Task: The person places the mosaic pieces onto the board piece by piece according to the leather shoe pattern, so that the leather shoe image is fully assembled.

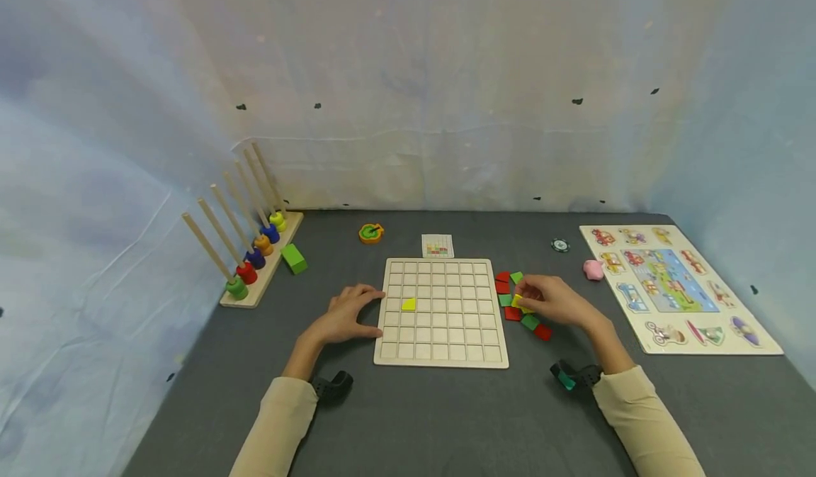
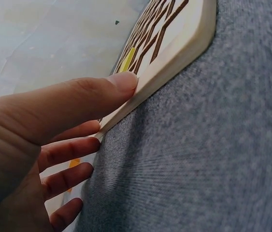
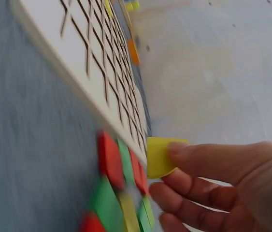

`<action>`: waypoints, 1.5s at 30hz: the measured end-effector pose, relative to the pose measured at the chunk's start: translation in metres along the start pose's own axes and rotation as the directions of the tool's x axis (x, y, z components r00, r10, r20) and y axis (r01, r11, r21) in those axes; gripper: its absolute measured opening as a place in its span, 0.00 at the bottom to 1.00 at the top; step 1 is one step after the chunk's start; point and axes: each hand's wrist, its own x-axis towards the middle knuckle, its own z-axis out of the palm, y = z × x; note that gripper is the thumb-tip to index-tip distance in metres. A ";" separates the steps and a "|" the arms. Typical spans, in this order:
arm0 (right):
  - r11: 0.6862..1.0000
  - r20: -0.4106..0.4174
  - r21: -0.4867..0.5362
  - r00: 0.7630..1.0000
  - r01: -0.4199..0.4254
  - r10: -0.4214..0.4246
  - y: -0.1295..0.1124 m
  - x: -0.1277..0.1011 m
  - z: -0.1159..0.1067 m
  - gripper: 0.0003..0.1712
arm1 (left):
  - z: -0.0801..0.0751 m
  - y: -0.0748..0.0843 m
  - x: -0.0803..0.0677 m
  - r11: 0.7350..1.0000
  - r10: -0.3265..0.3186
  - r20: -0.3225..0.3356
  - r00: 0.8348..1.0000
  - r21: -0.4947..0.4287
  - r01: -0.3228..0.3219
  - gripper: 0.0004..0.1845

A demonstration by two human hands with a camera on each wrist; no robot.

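A pale wooden grid board (image 1: 441,361) lies flat in front of me, with one yellow tile (image 1: 409,304) in a cell at its left side. My left hand (image 1: 345,315) rests at the board's left edge, thumb tip and fingertips at the rim, fingers spread and fairly straight. Between thumb and fingers, my right hand (image 1: 553,300) pinches a second yellow tile (image 3: 159,157), one edge of it rounded. Below that hand, red tiles (image 3: 110,160) and green tiles (image 3: 108,204) lie in a loose group along the board's right side.
A small pattern card (image 1: 437,246) lies behind the board. To the left stand a wooden peg rack (image 1: 258,289) with coloured rings and a green block (image 1: 295,259). An orange-green toy (image 1: 371,233) is farther back. Rightward are a poker chip (image 1: 560,245), a pink figure (image 1: 593,270) and a picture puzzle (image 1: 676,335).
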 end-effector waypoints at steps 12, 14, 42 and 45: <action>0.986 -0.095 0.128 0.991 0.109 -0.097 -0.038 0.056 0.061 0.06 | 0.002 -0.002 -0.001 1.000 0.014 -0.006 1.000 -0.008 -0.014 0.39; 0.982 -0.117 0.138 0.987 0.128 -0.112 -0.041 0.063 0.071 0.06 | 0.001 -0.001 -0.002 1.000 0.015 -0.005 1.000 -0.010 -0.015 0.39; 0.998 -0.184 0.062 0.982 -0.024 0.035 -0.060 0.081 0.104 0.05 | 0.001 -0.001 -0.002 1.000 0.008 -0.007 1.000 -0.002 -0.008 0.39; 0.998 -0.193 0.053 0.980 -0.037 0.047 -0.060 0.081 0.105 0.04 | 0.000 0.001 -0.002 1.000 0.005 -0.006 1.000 -0.005 -0.005 0.38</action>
